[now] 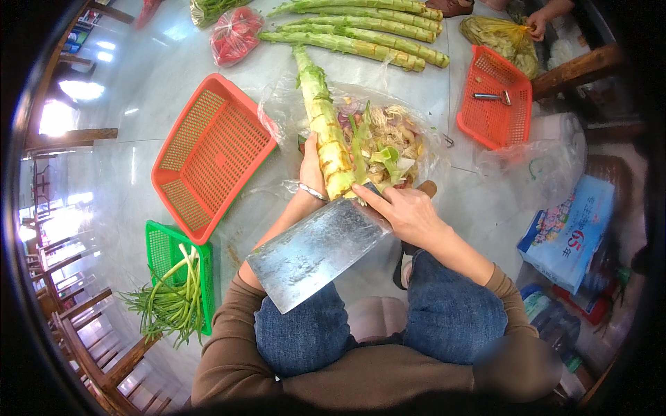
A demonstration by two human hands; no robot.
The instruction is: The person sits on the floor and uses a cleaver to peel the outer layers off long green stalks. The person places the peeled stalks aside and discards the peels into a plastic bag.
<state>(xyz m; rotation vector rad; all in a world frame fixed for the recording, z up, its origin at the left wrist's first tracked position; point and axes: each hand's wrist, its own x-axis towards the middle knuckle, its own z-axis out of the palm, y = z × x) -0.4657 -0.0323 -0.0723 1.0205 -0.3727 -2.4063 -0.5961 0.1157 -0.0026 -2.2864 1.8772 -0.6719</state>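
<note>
My left hand wraps the lower left side of a thick, pale green celtuce stem, whose narrow tip points away from me. In my right hand is a broad cleaver, gripped near its wooden handle, with the index finger laid toward the stem's cut end. The blade's wide flat face is turned up above my left forearm and knee; its near edge touches or nearly touches the stem's base. Beneath and beside the stem, a clear plastic bag holds peelings, roots and vegetable scraps. Several more celtuce stems lie on the floor beyond.
A red plastic basket overlaps a green basket with scallions at left. At right, a smaller red basket holds a peeler, near a blue box. Another person's hand holds a yellowish bag.
</note>
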